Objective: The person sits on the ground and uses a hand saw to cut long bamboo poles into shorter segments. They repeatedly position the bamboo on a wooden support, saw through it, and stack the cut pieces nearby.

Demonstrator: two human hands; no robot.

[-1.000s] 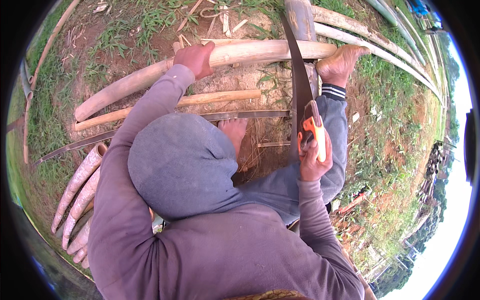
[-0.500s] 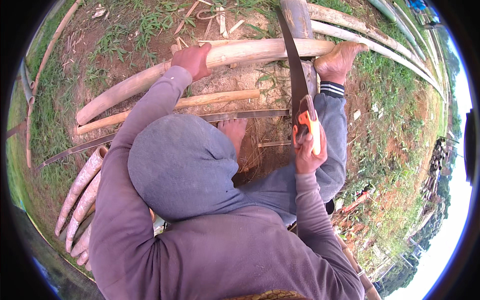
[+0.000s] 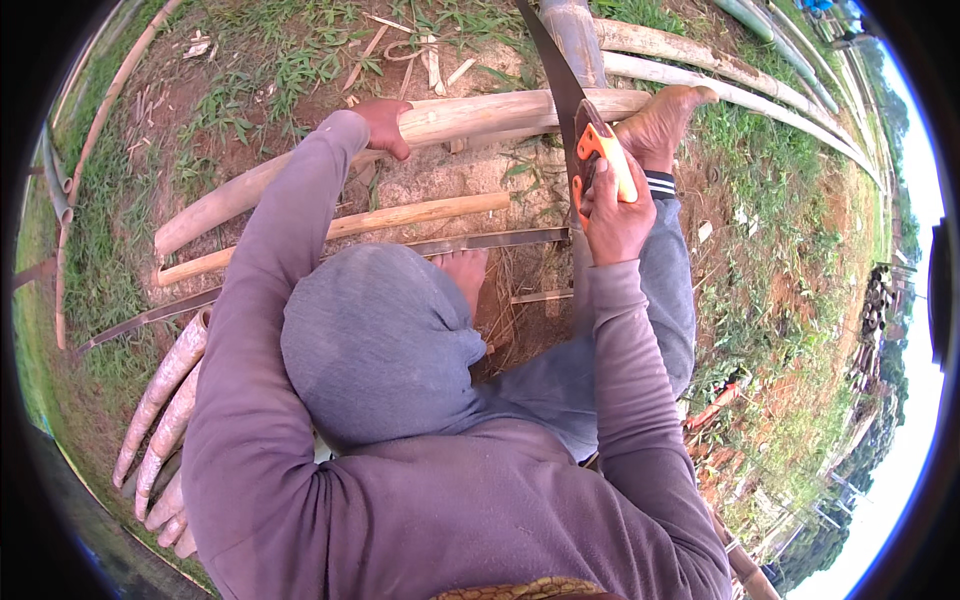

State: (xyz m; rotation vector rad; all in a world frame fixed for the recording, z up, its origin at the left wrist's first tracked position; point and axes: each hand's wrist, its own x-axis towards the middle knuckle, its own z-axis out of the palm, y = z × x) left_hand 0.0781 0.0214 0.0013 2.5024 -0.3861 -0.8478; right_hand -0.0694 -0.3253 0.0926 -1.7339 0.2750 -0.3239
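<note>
L hand (image 3: 384, 128) clasps pole (image 3: 478, 118), R hand (image 3: 618, 218) grips saw (image 3: 566, 95); foot (image 3: 660, 127) prob. touching pole, pale poles (image 3: 680, 49) beyond.

Saw (image 3: 562, 80): blade tip beyond right hand (image 3: 618, 208) cut off by top edge; handle partly covered by fingers. Left hand (image 3: 380, 127): fingertips hidden around thick pole (image 3: 485, 115). Below it, sleeve (image 3: 290, 235) hides part of thin pole (image 3: 425, 213). Far right of right hand, dark pile (image 3: 877, 300) too small to identify.
</note>
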